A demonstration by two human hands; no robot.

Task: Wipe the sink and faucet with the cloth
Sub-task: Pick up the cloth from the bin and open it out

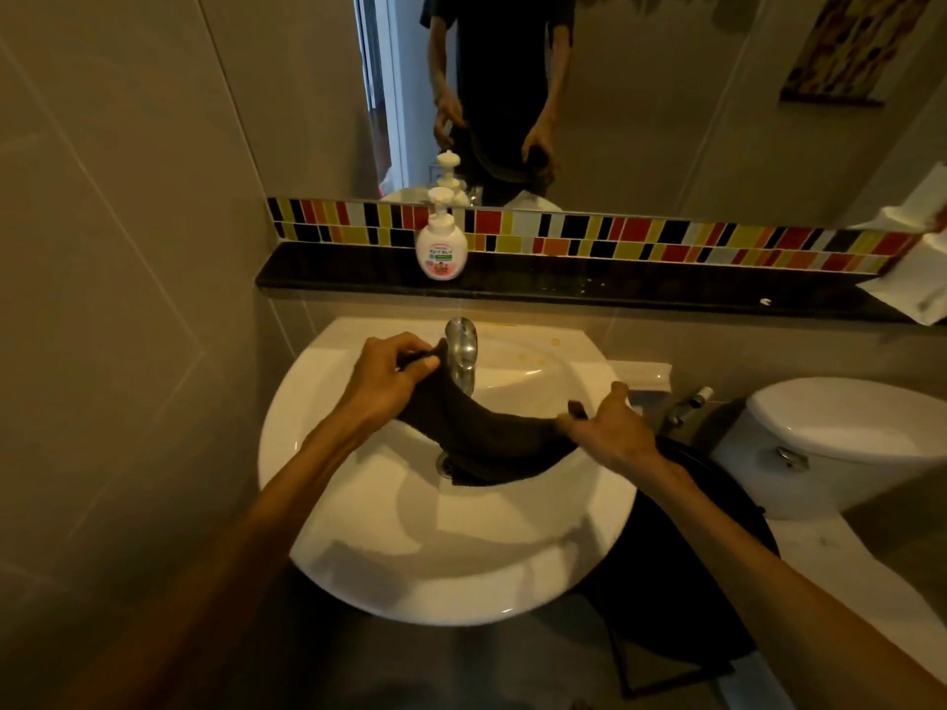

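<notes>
A white round sink (389, 571) hangs on the wall in front of me, with a chrome faucet (462, 351) at its back rim. A dark cloth (492, 443) stretches between both hands and sags over the drain. My left hand (389, 376) grips one end of the cloth right beside the faucet's left side. My right hand (612, 427) holds the other end over the sink's right rim, thumb raised. The cloth's left end touches the faucet.
A white soap pump bottle (440, 243) stands on the black ledge (563, 289) behind the sink, below a mirror (640, 94) and coloured tiles. A toilet tank (845, 443) and a spray hose (686, 407) are to the right. A dark bin (681, 597) sits under the sink's right side. Folded paper (917, 284) lies far right.
</notes>
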